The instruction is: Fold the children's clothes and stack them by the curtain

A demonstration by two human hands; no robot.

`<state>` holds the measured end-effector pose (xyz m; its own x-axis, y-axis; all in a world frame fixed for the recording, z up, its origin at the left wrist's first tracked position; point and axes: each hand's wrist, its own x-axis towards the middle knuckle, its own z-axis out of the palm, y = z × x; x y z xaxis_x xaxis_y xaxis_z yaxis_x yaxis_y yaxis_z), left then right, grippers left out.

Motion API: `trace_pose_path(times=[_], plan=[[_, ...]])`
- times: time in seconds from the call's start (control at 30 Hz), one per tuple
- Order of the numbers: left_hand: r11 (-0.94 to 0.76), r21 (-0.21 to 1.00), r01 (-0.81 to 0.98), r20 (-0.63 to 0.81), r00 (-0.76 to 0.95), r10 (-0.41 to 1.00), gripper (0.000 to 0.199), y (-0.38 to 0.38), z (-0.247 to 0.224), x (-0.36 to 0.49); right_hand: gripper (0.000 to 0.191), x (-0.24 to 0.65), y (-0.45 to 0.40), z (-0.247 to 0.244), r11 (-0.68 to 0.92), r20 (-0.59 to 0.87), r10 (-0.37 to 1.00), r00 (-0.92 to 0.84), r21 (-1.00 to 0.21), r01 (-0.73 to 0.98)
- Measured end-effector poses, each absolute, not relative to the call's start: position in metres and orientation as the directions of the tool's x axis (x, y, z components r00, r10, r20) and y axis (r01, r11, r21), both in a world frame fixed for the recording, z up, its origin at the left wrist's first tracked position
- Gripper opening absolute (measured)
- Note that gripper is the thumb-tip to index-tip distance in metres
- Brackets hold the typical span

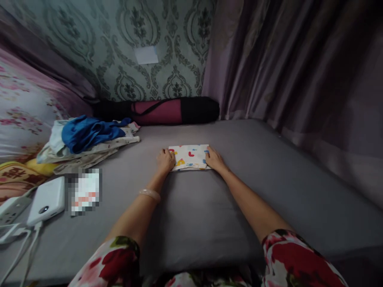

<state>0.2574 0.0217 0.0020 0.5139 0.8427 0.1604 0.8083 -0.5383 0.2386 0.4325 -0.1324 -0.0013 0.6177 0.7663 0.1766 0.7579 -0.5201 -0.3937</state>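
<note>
Across the broad, smooth grey sheet (194, 223), I see a rumpled heap of blue and pale clothes (89, 133) at left, well apart from the folded white rectangular cloth with colourful prints (191, 154) near the middle. My left hand (165, 160) and right hand (216, 159) grasp its opposite short ends, probably to keep its layers aligned.

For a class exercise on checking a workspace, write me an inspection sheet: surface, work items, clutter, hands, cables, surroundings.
Surface: grey sheet, lightly creased.
Work items: folded patterned cloth, lying flat.
Clutter: heaped clothes, white device, pixelated item, all to the left.
Hands: left hand and right hand at the cloth's opposite ends; firmness of hold unclear.
Cables: white cables beside the device, away from the cloth.
Surroundings: patterned wall, curtains, long maroon-and-black bag.
</note>
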Motion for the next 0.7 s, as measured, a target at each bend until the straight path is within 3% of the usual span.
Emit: trace_pose_path(times=[0.27,0.53,0.7], plan=[[-0.346,0.283,0.894,0.043,0.349,0.936,0.048,0.024,0.014,0.244,0.034,0.425,-0.161,0.021,-0.682,0.047,0.68,0.732,-0.327,0.654],[-0.295,0.275,0.915,-0.125,0.338,0.933,0.043,0.035,0.022,0.25,0.044,0.422,-0.149,0.023,-0.755,-0.023,0.616,0.788,-0.302,0.582],[-0.287,0.31,0.906,-0.138,0.342,0.93,0.037,0.042,0.02,0.256,0.046,0.429,-0.133,0.02,-0.793,-0.098,0.569,0.817,-0.327,0.513]])
